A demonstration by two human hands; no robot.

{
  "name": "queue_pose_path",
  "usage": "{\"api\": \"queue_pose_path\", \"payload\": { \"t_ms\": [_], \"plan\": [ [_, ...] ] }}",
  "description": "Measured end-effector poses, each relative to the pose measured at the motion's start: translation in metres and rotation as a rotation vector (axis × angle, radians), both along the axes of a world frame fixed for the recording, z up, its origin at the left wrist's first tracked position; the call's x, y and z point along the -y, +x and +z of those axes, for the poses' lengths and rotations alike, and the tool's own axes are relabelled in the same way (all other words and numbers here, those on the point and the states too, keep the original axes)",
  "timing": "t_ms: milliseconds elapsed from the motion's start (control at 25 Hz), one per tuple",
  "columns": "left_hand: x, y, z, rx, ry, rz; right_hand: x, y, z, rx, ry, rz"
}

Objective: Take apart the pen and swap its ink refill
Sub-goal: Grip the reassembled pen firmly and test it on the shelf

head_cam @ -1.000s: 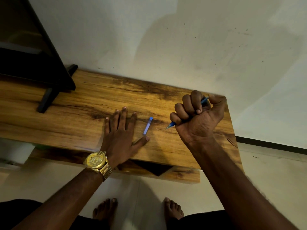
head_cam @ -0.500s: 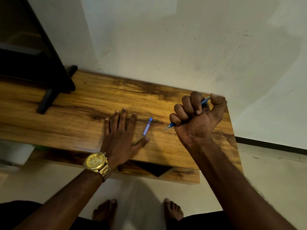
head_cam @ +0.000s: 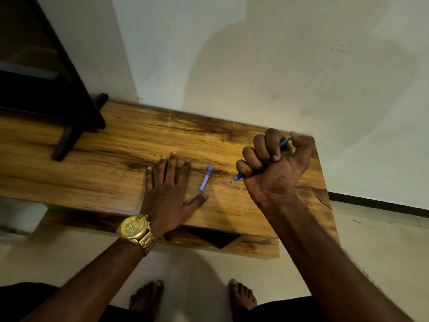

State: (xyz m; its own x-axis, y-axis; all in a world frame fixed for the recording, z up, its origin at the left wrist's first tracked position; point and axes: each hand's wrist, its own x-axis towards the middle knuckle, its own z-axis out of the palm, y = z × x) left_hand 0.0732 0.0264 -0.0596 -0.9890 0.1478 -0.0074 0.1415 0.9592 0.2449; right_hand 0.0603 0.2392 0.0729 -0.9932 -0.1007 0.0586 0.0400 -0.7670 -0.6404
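Feet: two bare feet [head_cam: 148,296] stand on the pale tiled floor [head_cam: 69,256] at the bottom of the head view, toes toward the table.
Watch: a gold wristwatch [head_cam: 134,228] with a metal link band sits on the left wrist, over the table's near edge.
Table: a low wooden table [head_cam: 116,177] with dark grain streaks runs across the view; its near edge lies under both forearms and its right end stops just past the right hand.
Left hand: the left hand [head_cam: 167,191] lies palm down and flat on the tabletop, its fingers straight and slightly spread, the thumb stretched out to the right.
Cap: a small blue pen cap [head_cam: 206,178] lies on the wood between the two hands, just beyond the left thumb's tip; whether the thumb touches it cannot be told.
Right hand: the right hand [head_cam: 274,166] is closed in a fist round the pen, all fingers curled over the barrel and the thumb raised at the far side.
Pen: the blue pen [head_cam: 238,177] runs slantwise through the fist; its tip sticks out at the lower left, pointing toward the cap, and its back end shows beside the thumb.
Stand: a dark screen on a black foot [head_cam: 67,140] stands on the table's far left.
Wall: a pale, faintly marked wall [head_cam: 278,66] rises behind the table.
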Motion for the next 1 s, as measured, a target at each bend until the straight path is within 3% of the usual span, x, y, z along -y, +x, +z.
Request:
{"api": "queue_pose_path", "payload": {
  "t_ms": [1000],
  "plan": [
    [-0.0008, -0.0001, -0.0015, -0.008, -0.018, 0.01, -0.0036, -0.0009, 0.0001, 0.049, -0.093, -0.029]
  ]
}}
